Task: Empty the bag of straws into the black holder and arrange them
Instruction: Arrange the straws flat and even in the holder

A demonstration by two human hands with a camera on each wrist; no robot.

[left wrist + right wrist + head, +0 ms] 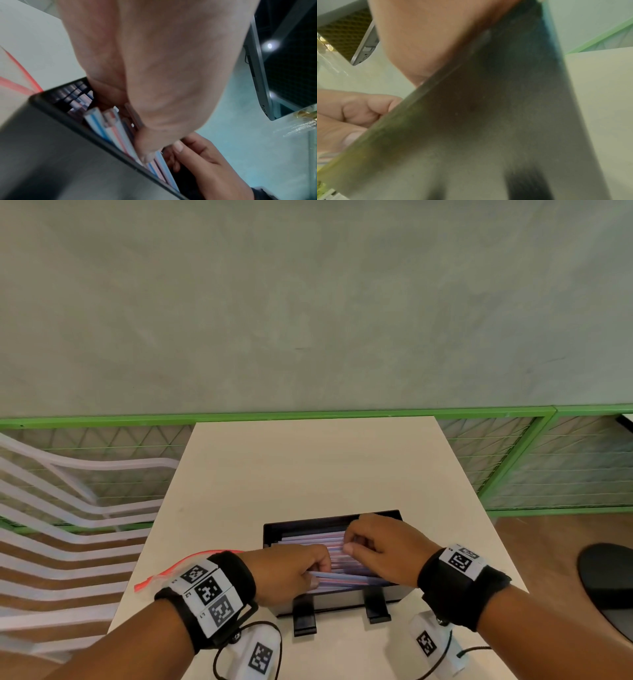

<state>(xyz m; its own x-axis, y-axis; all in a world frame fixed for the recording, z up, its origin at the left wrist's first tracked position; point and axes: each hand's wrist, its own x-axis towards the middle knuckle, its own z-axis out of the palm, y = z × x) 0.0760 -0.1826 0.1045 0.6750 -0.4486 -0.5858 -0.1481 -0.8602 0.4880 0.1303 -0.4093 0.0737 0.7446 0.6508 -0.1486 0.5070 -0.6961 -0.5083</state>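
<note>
The black holder [308,523] stands on the pale table [308,467], near its front edge, and pink- and blue-striped straws [337,542] lie lengthwise in it. My left hand [320,571] pinches a few straws at the holder's near left side; the left wrist view shows the thumb pressing straws [109,128] against the holder wall [51,148]. My right hand [352,544] curls its fingers and thumb round straws in the middle of the holder. The empty clear bag with a red zip strip [161,577] lies on the table under my left wrist. The holder's dark wall [488,121] fills the right wrist view.
A white slatted chair [68,508] stands left of the table. A green mesh fence [513,460] runs behind it. A black round object [606,583] sits at the right edge. The far half of the table holds nothing.
</note>
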